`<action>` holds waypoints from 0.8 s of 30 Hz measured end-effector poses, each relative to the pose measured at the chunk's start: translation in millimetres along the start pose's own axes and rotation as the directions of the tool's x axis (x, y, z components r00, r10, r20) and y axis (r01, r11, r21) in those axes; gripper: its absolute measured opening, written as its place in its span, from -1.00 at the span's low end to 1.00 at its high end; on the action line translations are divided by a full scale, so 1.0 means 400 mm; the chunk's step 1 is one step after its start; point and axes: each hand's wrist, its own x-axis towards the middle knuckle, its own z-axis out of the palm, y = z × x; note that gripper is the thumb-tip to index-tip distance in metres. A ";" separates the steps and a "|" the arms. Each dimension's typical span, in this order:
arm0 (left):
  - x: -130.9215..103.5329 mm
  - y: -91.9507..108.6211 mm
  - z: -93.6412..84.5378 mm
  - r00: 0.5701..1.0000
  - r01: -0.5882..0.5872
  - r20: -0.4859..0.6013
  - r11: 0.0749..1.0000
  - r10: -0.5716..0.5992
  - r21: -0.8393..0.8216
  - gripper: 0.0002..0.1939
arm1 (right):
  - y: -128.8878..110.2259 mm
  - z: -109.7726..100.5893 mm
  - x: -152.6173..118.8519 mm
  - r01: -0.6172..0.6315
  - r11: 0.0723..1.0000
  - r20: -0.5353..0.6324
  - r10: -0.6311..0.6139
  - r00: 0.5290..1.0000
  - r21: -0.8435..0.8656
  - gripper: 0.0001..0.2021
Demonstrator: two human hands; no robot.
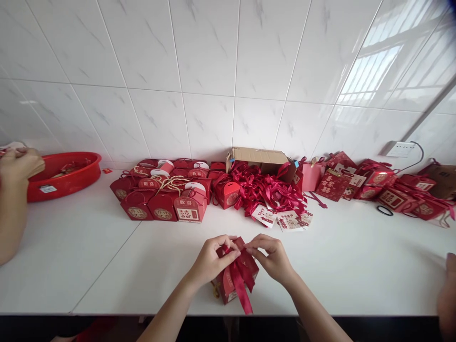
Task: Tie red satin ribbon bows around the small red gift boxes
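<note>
A small red gift box (225,286) stands near the table's front edge, with a dark red satin ribbon (239,280) on its top and a tail hanging down its front. My left hand (214,259) is closed at the box's upper left, thumb and fingers pinching the ribbon at the top. On the upper right, my right hand (271,256) pinches with thumb and forefinger; what lies between those fingertips is too small to tell, though it seems to be ribbon. A gold tassel or charm (215,289) shows at the box's left side.
Behind are rows of red boxes (164,207), a heap of red ribbons (269,189) with white cards (264,215), and a cardboard box (260,155). More red packages (392,197) lie right. A red basin (67,183) and another person's hands (21,164) are left; another hand (449,285) is right.
</note>
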 end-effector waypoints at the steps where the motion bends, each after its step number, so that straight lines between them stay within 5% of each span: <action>1: 0.000 -0.002 0.000 1.000 0.005 -0.002 1.000 -0.005 0.001 -0.91 | 0.002 0.000 -0.001 0.001 1.000 -0.009 -0.001 1.000 -0.004 -0.86; 13: -0.001 -0.022 0.003 1.000 0.026 0.016 0.998 -0.025 -0.049 -0.85 | 0.016 -0.012 -0.005 -0.010 1.000 -0.129 0.008 0.992 -0.019 -0.91; 20: -0.005 -0.010 -0.015 0.996 0.020 0.084 0.996 -0.013 -0.089 -0.78 | 0.017 -0.017 -0.007 -0.152 0.980 0.007 0.152 0.988 0.130 -0.80; 24: -0.010 0.000 -0.023 0.994 -0.009 0.109 0.997 0.017 -0.080 -0.82 | 0.014 -0.021 -0.011 -0.231 0.970 0.081 0.225 0.971 0.077 -0.75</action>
